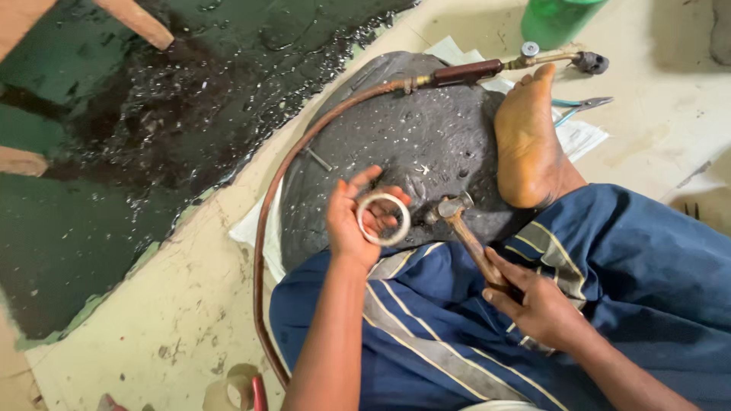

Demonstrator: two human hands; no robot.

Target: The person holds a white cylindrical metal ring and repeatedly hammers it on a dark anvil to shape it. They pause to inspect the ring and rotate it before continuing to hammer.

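Note:
My left hand point(352, 221) holds a pale metal ring point(384, 218) upright between thumb and fingers, over the near edge of a dark round pad point(403, 144). My right hand point(537, 304) grips the wooden handle of a small hammer point(457, 209), whose metal head rests just right of the ring, close to it. My bare foot point(529, 137) lies on the right side of the pad. My lap is covered by a blue striped cloth point(472, 335).
A torch with a brown grip point(472, 73) and a reddish hose point(274, 198) curves around the pad's left side. Pliers point(582, 106) lie on white paper at the right. A green container point(560, 19) stands at the top. A dark wet patch point(152, 122) covers the floor at left.

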